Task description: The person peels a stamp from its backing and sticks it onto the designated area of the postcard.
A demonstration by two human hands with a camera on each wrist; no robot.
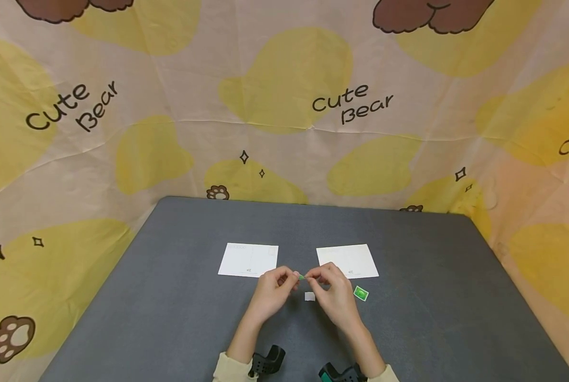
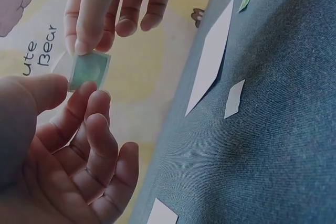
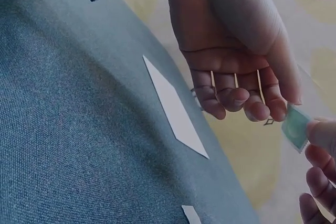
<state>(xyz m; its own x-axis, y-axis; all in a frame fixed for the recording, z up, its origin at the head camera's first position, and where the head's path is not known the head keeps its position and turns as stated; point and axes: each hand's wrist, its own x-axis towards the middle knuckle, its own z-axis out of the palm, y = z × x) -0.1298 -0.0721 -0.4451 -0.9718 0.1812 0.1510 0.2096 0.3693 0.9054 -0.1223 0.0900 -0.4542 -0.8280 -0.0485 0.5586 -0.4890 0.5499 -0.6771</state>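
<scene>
A small green stamp point(image 2: 90, 71) is held up between both hands, over the table in the head view. My left hand point(image 1: 271, 293) pinches one edge of it between thumb and index finger. From the opposite edge, my right hand point(image 1: 333, 296) pinches it the same way. In the right wrist view the stamp point(image 3: 296, 128) shows a pale, toothed border, and the other right fingers curl loosely behind. Just below the hands lies a small white paper piece point(image 1: 309, 296). A second green stamp point(image 1: 361, 293) with a white border rests right of my right hand.
Two white postcards lie beyond the hands, the left postcard point(image 1: 248, 260) partly beside my left fingers and the right postcard point(image 1: 353, 261) partly covered by my right hand. They lie on a dark grey table point(image 1: 437, 318). Behind it hangs a patterned cloth point(image 1: 284, 79).
</scene>
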